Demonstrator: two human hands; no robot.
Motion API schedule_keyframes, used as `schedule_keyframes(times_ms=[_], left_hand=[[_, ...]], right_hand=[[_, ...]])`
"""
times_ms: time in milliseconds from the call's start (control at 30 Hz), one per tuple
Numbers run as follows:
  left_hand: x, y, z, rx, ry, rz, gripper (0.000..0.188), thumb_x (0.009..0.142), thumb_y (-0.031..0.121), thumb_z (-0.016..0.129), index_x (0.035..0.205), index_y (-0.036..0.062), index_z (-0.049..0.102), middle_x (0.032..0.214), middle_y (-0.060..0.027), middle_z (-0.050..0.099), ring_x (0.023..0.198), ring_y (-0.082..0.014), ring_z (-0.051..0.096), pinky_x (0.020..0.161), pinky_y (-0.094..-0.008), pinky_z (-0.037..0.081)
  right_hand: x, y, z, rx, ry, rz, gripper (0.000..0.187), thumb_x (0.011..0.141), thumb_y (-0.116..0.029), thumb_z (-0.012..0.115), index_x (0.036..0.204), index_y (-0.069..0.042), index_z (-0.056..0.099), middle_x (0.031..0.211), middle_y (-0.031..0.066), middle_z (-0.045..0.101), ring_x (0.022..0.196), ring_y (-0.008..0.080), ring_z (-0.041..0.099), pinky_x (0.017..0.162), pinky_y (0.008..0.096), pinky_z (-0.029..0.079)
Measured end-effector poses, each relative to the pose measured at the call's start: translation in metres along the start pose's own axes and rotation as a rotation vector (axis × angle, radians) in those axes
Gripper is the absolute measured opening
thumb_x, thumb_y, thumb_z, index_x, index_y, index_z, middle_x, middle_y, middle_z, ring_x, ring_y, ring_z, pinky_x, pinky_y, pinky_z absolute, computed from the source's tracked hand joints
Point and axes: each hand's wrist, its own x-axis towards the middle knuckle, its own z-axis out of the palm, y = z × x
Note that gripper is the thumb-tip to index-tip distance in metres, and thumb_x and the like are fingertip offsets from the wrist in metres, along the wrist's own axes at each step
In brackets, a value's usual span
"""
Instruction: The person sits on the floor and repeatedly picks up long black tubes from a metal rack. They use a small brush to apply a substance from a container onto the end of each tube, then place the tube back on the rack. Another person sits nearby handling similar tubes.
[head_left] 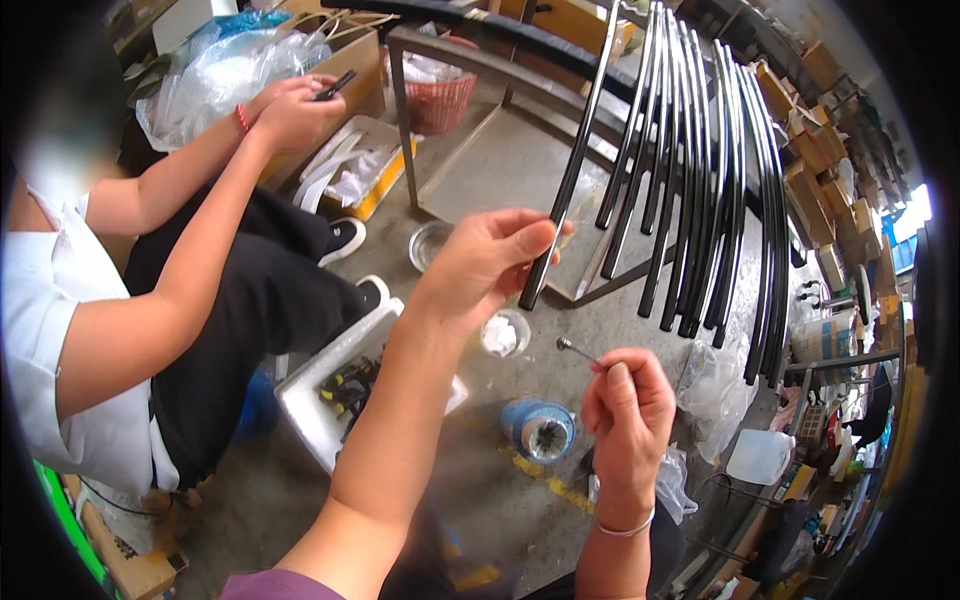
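Note:
My left hand [480, 262] pinches a glossy black rod [586, 130] near its lower end, between thumb and fingers. Several similar black rods [690, 200] hang in a row to the right of it, sloping down toward me. In my right hand [632, 410] is a thin metal stick with a small rounded tip [565, 344]. The tip points left and stays apart from the rod. Below it on the floor stands a blue can [518, 420] with a greyish silvery opening. A clear cup [520, 335] with white material inside sits under my left wrist.
At left a seated co-worker [150, 290] holds a small dark object [336, 85]. A white foam box [300, 400] with black and yellow parts lies between us. Beyond are a metal frame [400, 120] and a red basket [445, 105]. A translucent jug [760, 457] stands right.

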Motion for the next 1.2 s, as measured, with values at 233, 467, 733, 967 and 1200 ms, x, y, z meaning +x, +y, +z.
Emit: schedule_keyframes(times_ms=[233,467,733,967,1200], left_hand=[[0.004,0.003,-0.013,-0.112,-0.006,0.039,0.044,0.087,0.034,0.062,0.111,-0.0036,0.057,0.085,-0.0049,0.063,0.075,-0.0129,0.059,0.070,-0.0257,0.050],[0.050,-0.020,-0.029,-0.190,0.156,0.045,0.042,0.095,0.035,0.049,0.112,-0.0024,0.054,0.098,-0.0100,0.063,0.090,-0.0188,0.061,0.083,-0.0315,0.050],[0.202,0.000,-0.012,-0.304,-0.327,0.051,0.050,0.097,0.042,0.036,0.115,-0.0011,0.054,0.117,-0.0160,0.059,0.112,-0.0268,0.054,0.100,-0.0406,0.041],[0.218,-0.018,-0.009,-0.285,-0.029,0.045,0.054,0.097,0.045,0.029,0.116,0.0002,0.052,0.110,-0.0150,0.061,0.102,-0.0303,0.059,0.091,-0.0456,0.047],[0.200,-0.018,-0.018,-0.246,-0.035,0.042,0.052,0.099,0.042,0.028,0.122,0.0010,0.051,0.121,-0.0232,0.055,0.114,-0.0391,0.051,0.096,-0.0549,0.041]], right_hand=[[-0.013,-0.007,-0.012,0.394,-0.077,0.122,0.013,0.095,-0.015,0.050,0.094,-0.002,0.054,0.064,0.0001,0.047,0.052,0.0079,0.038,0.046,0.0210,0.028],[-0.051,-0.034,-0.058,0.502,-0.026,0.174,0.012,0.096,-0.016,0.049,0.092,-0.005,0.052,0.065,-0.0013,0.039,0.049,0.0089,0.033,0.044,0.0227,0.027],[-0.071,-0.044,-0.093,0.588,0.018,0.084,0.016,0.096,-0.019,0.049,0.089,-0.004,0.050,0.065,-0.0006,0.035,0.048,0.0092,0.031,0.041,0.0218,0.026],[-0.083,-0.047,-0.117,0.609,0.088,0.040,0.016,0.096,-0.018,0.050,0.088,-0.003,0.050,0.067,0.0005,0.038,0.047,0.0090,0.032,0.042,0.0217,0.025],[-0.095,-0.046,-0.113,0.618,0.091,0.040,0.017,0.094,-0.018,0.052,0.087,-0.003,0.050,0.064,0.0002,0.038,0.047,0.0090,0.032,0.041,0.0219,0.024]])
